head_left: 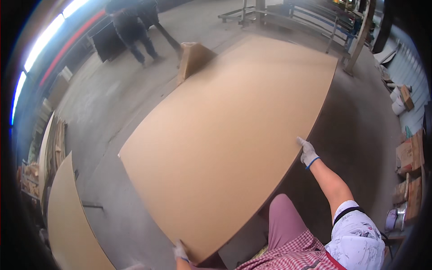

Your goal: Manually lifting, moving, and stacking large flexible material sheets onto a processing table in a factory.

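Observation:
A large, thin tan board (225, 135) spreads across the middle of the head view, one long edge toward me. My right hand (308, 153), in a pale work glove with a blue cuff, is closed on that edge, its thumb on the top face. At the near corner, my left hand (180, 252), gloved too, grips the board with its thumb over the side edge. The fingers of both hands beneath the board are hidden.
Another tan board (67, 220) stands at the left, beside stacked sheets (55, 146). A brown wedge-shaped piece (193, 58) rises behind the board's far-left edge. A person (132, 33) stands far left. Metal frames (310, 20) are at the back; boxes (408, 153) line the right.

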A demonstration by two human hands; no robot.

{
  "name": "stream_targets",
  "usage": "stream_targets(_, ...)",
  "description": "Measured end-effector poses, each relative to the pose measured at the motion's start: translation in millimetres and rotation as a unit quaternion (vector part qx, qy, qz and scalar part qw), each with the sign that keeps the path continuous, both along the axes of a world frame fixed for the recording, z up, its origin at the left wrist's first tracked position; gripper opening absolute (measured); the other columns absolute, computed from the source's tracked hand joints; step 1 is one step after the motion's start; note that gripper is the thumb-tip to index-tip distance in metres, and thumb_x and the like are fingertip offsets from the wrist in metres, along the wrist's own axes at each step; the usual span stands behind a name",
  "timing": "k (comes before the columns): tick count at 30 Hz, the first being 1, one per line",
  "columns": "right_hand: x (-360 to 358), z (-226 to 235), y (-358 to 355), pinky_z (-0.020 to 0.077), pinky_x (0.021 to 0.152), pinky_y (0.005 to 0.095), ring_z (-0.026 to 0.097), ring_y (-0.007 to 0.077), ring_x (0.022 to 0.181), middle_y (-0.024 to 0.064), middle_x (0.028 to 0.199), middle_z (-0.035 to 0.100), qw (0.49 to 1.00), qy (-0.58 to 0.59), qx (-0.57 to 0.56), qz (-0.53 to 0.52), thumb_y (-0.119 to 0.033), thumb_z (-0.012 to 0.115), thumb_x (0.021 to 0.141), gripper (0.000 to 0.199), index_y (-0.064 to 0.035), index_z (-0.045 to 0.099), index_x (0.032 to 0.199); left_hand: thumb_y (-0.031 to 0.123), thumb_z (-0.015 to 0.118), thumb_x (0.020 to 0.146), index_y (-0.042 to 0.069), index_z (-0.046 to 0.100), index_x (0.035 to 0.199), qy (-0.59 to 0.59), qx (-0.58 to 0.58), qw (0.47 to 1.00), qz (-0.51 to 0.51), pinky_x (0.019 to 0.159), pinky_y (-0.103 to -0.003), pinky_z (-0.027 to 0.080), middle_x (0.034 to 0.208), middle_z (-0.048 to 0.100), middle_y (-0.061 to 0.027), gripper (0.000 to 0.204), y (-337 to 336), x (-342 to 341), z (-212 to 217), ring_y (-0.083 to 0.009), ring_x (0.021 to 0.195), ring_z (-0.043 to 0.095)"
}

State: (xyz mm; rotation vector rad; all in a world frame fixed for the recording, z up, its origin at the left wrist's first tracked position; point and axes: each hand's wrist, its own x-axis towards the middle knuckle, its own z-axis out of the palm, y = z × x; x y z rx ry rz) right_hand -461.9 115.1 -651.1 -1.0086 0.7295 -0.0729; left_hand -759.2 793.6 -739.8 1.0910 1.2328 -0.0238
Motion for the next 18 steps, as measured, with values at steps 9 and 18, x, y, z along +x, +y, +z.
stream_targets(9, 3.3, -27.2, 16.6, 0.045, 0.08, 0.0519, 0.055, 0.0353, 0.108, 0.0216, 0.126, 0.054, 0.949, 0.247, -0.137, 0.139, -0.018, 0.065, 0.084, 0.043, -0.0039, 0.054, 0.123, 0.028, 0.064, 0.092, 0.011, 0.053, 0.118, -0.106, 0.029, 0.993, -0.043, 0.073, -0.042, 0.055, 0.11, 0.062, -0.0091, 0.033, -84.7, -0.4, -44.7, -0.027, 0.092, 0.063)
stream_targets(18, -0.8, -152.4, 5.1, 0.0523, 0.08, 0.0451, 0.064, 0.0293, 0.092, 0.0127, 0.1, 0.065, 0.976, 0.194, -0.081, 0.051, -0.005, 0.064, 0.081, 0.03, -0.002, 0.06, 0.111, 0.01, 0.067, 0.087, 0.006, 0.059, 0.1, -0.036, 0.095, 0.995, -0.015, 0.067, -0.031, 0.051, 0.095, 0.065, -0.0054, 0.016, -179.7, 57.6, -53.9, -0.0164, 0.08, 0.061)
